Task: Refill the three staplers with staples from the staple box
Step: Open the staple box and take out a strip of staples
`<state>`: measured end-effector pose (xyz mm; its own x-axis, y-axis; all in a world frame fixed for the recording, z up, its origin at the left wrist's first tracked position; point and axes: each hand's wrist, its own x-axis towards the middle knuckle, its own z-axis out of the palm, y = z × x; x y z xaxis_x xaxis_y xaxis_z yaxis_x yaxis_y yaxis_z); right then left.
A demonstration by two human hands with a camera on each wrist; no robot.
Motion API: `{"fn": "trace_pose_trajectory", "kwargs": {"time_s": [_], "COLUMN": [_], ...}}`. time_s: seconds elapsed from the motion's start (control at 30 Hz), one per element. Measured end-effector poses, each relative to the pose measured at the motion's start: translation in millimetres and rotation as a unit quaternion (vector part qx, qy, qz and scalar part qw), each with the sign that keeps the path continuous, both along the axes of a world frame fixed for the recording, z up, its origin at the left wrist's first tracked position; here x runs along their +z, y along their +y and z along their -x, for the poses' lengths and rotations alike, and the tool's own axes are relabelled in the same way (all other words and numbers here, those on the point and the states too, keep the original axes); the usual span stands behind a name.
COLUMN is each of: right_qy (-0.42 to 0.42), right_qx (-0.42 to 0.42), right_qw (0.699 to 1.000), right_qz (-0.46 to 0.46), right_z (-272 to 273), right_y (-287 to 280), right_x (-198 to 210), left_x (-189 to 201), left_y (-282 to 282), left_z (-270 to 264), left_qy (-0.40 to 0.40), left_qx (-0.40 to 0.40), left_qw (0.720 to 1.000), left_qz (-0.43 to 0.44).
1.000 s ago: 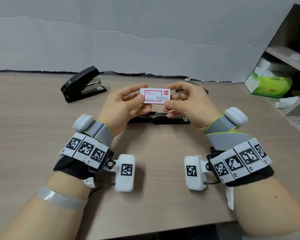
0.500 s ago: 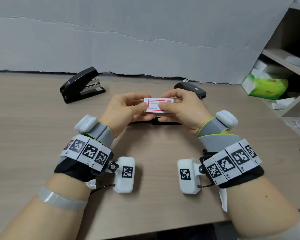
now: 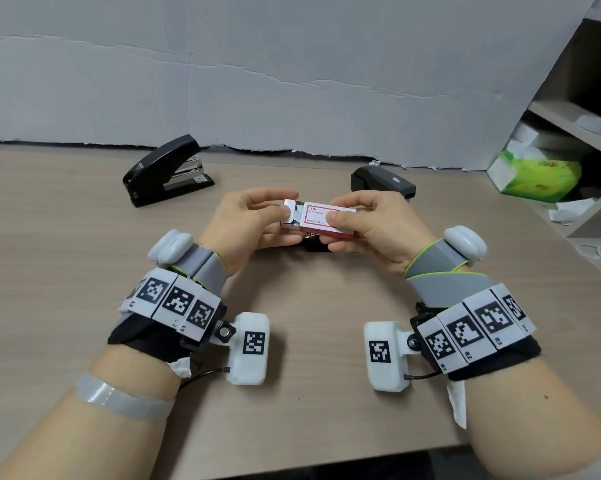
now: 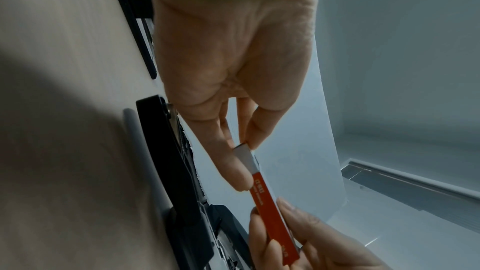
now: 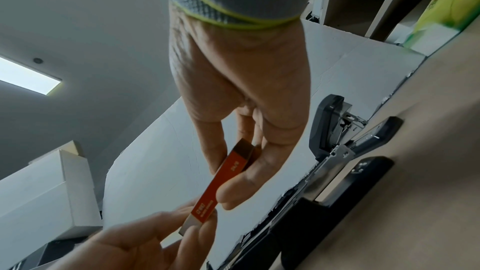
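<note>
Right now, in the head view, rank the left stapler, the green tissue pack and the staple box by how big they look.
1. Left stapler and green tissue pack: look alike, pack partly hidden, so unranked.
2. Staple box: smallest, though nearest the camera.

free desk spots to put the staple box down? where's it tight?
Bare table left of the left hand, in front of the left stapler. Bare strip between the two wrists. Tight under the staple box, held by both hands: an opened stapler lies there, another stapler just behind the right hand.
</note>
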<state>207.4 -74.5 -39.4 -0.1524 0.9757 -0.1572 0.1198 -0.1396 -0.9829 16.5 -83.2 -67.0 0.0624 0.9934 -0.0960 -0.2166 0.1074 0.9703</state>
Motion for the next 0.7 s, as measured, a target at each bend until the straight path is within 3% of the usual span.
{"fn": "trace_pose_trajectory", "kwargs": {"time_s": [0.27, 0.43, 0.57, 0.7], "right_qy": [-0.019, -0.003, 0.075, 0.144], "right_qx": [0.004, -0.011, -0.012, 0.000], "right_qw": [1.000, 1.000, 0.996, 0.987], "right_qz": [0.008, 0.018, 0.041, 0.072], "right_z": [3.3, -1.7, -5.7, -2.8], "right_y": [-1.9, -0.9, -2.4, -6.2], "right_x": [-3.1, -3.7, -0.5, 3.8], "left_x": [-0.7, 3.1, 5.2, 4.0], "left_y": [-1.8, 0.5, 0.6, 2.8], "left_z": [-2.8, 2.3, 4.4, 2.2], "left_qy": [0.032, -0.033, -0.121, -0.158], "left_qx": [0.020, 0.003, -0.017, -0.003], "left_qw": [0.999, 0.999, 0.992, 0.986], "left_qz": [-0.008, 0.016, 0.018, 0.043]}}
